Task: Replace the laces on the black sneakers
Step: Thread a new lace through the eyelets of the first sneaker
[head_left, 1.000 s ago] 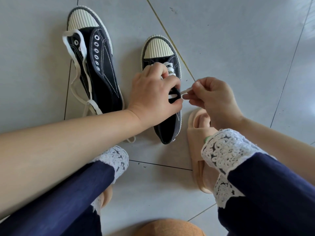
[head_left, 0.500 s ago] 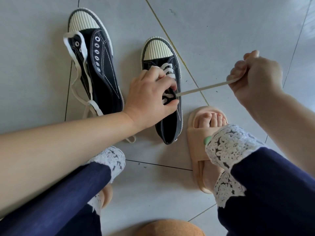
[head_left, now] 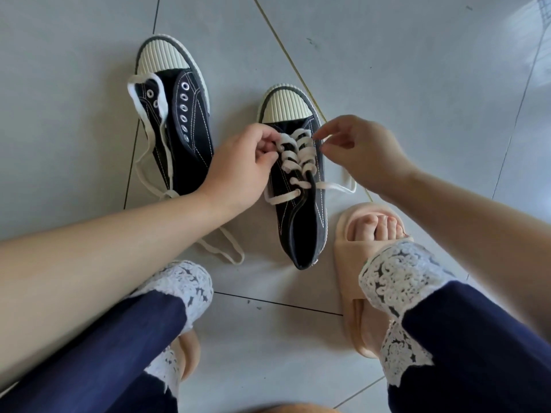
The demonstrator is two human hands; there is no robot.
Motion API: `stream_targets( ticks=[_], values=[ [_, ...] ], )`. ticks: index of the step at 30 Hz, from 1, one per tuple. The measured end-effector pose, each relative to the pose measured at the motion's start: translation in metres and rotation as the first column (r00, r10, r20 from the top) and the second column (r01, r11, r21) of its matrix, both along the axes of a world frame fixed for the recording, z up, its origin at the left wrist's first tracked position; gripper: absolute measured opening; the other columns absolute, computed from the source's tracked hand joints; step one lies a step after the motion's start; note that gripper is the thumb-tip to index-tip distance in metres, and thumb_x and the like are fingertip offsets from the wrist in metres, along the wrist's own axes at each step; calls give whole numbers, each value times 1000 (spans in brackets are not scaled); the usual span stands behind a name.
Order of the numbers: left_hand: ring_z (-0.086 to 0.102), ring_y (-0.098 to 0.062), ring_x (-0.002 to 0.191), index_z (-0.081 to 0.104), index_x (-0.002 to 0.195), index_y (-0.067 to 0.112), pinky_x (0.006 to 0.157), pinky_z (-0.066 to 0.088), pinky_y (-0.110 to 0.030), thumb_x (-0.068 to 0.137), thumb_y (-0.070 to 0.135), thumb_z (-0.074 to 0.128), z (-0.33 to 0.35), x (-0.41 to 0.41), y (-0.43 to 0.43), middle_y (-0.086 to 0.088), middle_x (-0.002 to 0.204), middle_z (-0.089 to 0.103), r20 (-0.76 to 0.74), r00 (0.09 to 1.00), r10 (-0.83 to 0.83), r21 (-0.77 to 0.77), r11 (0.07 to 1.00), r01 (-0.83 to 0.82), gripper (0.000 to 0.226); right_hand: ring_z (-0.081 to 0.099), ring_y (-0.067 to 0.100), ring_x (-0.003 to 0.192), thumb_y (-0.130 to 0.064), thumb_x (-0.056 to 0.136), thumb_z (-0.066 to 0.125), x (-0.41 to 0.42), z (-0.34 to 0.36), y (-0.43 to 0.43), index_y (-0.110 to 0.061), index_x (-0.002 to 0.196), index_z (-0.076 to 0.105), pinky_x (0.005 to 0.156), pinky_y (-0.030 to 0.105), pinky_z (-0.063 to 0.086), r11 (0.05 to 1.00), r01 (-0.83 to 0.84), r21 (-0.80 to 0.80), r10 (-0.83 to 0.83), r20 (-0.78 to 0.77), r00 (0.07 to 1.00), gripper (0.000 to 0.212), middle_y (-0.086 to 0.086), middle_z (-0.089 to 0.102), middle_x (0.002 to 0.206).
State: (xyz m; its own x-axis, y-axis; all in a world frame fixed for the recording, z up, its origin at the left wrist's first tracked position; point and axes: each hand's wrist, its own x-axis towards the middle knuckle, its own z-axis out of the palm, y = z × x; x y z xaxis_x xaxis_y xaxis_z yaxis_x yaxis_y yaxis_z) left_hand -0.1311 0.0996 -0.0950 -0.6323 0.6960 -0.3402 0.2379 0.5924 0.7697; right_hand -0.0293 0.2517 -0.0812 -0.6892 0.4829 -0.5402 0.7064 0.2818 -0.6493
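Both black sneakers are sitting on the grey tiled floor (head_left: 387,70). The unlaced sneaker (head_left: 190,138) is lying left with a loose lace (head_left: 143,156) draped over it, and the laced sneaker (head_left: 301,210) is lying between the hands. The left hand (head_left: 241,171) is pinching the white lace (head_left: 293,158) at the left eyelets. The right hand (head_left: 363,153) is curling in at the right eyelets, and I cannot tell whether it is gripping anything.

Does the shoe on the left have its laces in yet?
Not laced. The sneaker on the left shows empty metal eyelets, and a white lace just lies loose across it.
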Motion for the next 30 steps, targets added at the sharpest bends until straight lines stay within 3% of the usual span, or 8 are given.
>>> stream_targets(
  ticks=[4, 8, 10, 13, 17, 20, 26, 30],
  values=[
    [47, 3, 64, 60, 98, 13, 63, 36, -8, 88, 16, 57, -3, -5, 7, 16, 72, 50, -3, 1000, 10, -5, 1000, -10, 11, 54, 12, 75, -12, 87, 55, -8, -4, -4, -24, 98, 65, 59, 12, 39, 997, -50, 51, 50, -4, 999, 20, -5, 60, 80],
    [44, -4, 70, 60, 85, 14, 63, 32, -1, 86, 19, 61, -5, -9, 11, 10, 79, 48, -7, 998, -64, -29, 998, 64, 6, 57, 12, 84, -14, 86, 59, -12, -6, -3, -17, 99, 65, 74, 19, 42, 988, -130, 87, 130, 9, 992, 14, -4, 61, 87],
    [45, -7, 74, 61, 86, 8, 65, 32, -1, 86, 14, 61, -6, -10, 9, 9, 82, 46, -5, 996, -91, -22, 996, 91, 5, 55, 13, 85, -13, 87, 58, -13, -7, -1, -13, 97, 65, 72, 19, 38, 977, -184, 110, 183, 19, 983, 12, -3, 61, 89],
    [47, 7, 71, 59, 83, 11, 65, 32, -1, 86, 7, 59, -6, -13, 3, 13, 81, 50, 70, 993, -92, 57, 995, 88, 4, 49, 14, 83, -10, 88, 56, -11, -9, 2, -9, 98, 63, 65, 19, 31, 960, -238, 148, 239, 15, 971, 13, -3, 56, 89],
    [48, 0, 63, 53, 75, 24, 59, 38, -12, 88, 4, 55, -5, -15, -1, -10, 92, 62, 213, 972, -94, 94, 993, 75, 24, 53, 22, 85, -10, 89, 54, -8, -9, 6, -7, 95, 61, 75, 30, 41, 909, -362, 208, 362, 40, 931, 10, 0, 54, 88],
    [44, 5, 55, 53, 74, 26, 56, 35, -6, 88, 3, 53, -2, -20, -2, 2, 74, 56, 270, 953, -140, 102, 988, 116, 27, 52, 26, 83, -12, 91, 51, -2, -9, 8, -12, 95, 58, 76, 39, 46, 856, -447, 258, 445, 71, 893, 8, -2, 52, 89],
    [47, 1, 67, 54, 79, 13, 64, 34, -7, 85, -1, 54, 10, -32, 1, 15, 70, 51, 65, 907, -416, 36, 909, 415, 15, 42, 20, 72, -20, 96, 44, 4, -6, 13, -20, 99, 55, 65, 26, 22, 678, -564, 471, 578, 132, 806, 11, -1, 60, 95],
    [44, -15, 70, 51, 82, 13, 61, 31, -26, 88, 7, 48, 14, -37, -1, 13, 69, 45, -79, 805, -589, -76, 808, 584, 9, 48, 23, 78, -12, 93, 47, 3, -4, 14, -20, 101, 54, 69, 26, 24, 589, -620, 518, 619, 203, 759, 13, -1, 61, 96]
  ],
)
